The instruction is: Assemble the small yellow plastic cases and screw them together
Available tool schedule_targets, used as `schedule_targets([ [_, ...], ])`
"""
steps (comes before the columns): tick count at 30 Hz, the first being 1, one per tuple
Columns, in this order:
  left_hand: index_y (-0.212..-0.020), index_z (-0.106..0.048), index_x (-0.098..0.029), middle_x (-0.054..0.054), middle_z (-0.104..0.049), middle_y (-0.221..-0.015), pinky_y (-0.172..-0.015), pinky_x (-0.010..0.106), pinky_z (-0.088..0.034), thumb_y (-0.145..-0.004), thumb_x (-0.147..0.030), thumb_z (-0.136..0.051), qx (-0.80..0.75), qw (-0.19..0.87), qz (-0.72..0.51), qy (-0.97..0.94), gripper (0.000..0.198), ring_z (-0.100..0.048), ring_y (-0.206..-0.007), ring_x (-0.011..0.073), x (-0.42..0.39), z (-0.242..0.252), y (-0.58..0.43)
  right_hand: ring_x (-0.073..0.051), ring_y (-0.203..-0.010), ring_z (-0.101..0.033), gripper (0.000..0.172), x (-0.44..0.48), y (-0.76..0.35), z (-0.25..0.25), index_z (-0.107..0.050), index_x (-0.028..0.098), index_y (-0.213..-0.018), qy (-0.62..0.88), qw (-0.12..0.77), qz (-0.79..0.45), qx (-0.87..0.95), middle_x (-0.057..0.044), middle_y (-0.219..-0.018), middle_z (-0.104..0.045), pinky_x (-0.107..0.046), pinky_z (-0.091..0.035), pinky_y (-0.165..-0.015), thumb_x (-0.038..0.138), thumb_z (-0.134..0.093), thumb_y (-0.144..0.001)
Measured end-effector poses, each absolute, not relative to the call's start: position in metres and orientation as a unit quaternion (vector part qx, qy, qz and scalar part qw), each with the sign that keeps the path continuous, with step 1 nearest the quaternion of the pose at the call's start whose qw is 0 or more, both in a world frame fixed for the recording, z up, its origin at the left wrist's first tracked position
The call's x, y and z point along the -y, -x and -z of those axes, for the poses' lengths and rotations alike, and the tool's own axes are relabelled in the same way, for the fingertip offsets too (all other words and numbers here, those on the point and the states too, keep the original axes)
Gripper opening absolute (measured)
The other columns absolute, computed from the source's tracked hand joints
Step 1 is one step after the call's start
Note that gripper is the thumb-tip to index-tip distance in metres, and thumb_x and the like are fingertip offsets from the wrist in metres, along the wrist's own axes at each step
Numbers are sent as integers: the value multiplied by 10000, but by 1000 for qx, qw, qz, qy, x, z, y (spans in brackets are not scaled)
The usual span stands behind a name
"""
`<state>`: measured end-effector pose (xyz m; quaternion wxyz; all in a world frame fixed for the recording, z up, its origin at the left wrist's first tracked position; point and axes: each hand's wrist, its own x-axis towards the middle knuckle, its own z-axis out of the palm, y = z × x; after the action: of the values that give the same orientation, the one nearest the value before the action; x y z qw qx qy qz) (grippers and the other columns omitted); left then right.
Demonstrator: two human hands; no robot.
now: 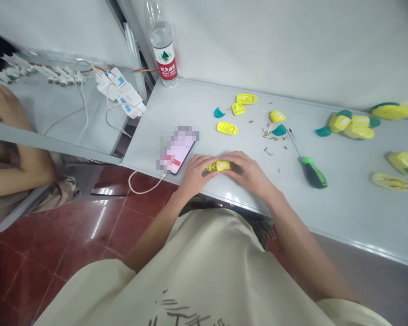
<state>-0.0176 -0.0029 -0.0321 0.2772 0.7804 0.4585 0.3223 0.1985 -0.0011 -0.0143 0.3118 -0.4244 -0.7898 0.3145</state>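
Note:
My left hand and my right hand meet near the table's front edge, and both fingers wrap a small yellow plastic part with a green end. Much of that part is hidden by my fingers. To the right of my right hand lies a green-handled screwdriver. Small brass screws are scattered just beyond my hands. Flat yellow shell pieces and teal pieces lie further back. A smartphone with a blurred screen lies left of my left hand.
Larger yellow-and-green toy-like assemblies lie at the right of the white table. A water bottle stands at the back. A cable hangs from the phone. Beyond the left edge, a co-worker's arm rests near white power strips.

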Motion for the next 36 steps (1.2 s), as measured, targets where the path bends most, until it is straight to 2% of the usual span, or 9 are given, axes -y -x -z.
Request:
schedule_targets([
  [5, -1217, -678, -224, 67, -719, -1171, -971, 392, -498, -898, -389, -666, -446, 269, -330, -787, 360, -597, -1094, 205, 2, 35, 19, -254, -1033, -619, 327, 1, -198, 18, -650, 257, -1232, 431, 319, -336, 774, -114, -1153, -673, -420, -549, -856, 397, -595, -942],
  [13, -1177, -690, -220, 82, -727, -1136, -943, 412, -508, -874, -373, -698, -431, 257, -329, -800, 339, -622, -1063, 207, 1, 39, 21, -252, -955, -630, 334, 1, -200, 22, -657, 270, -1198, 437, 318, -351, 764, -106, -1110, -685, -420, -551, -821, 454, -602, -925],
  [21, -1185, -684, -195, 90, -725, -1143, -935, 407, -529, -877, -383, -694, -415, 245, -335, -810, 361, -620, -1066, 207, -1, 35, 22, -249, -1027, -641, 337, 0, -198, 17, -680, 288, -1243, 421, 313, -345, 778, -105, -1122, -649, -430, -540, -909, 407, -599, -939],
  [26, -1118, -699, -187, 94, -718, -1121, -940, 397, -545, -899, -349, -669, -410, 269, -337, -804, 274, -627, -1058, 195, -4, 33, 22, -252, -1023, -643, 318, 0, -196, 13, -695, 293, -1221, 411, 319, -352, 778, -107, -1102, -643, -442, -545, -905, 398, -607, -934],
  [36, -1067, -699, -197, 96, -708, -1094, -934, 418, -546, -889, -347, -676, -401, 289, -321, -808, 233, -617, -1057, 203, -9, 35, 24, -248, -1044, -640, 284, 2, -196, 21, -672, 280, -1205, 404, 328, -341, 783, -110, -1117, -633, -433, -547, -912, 368, -590, -947],
])
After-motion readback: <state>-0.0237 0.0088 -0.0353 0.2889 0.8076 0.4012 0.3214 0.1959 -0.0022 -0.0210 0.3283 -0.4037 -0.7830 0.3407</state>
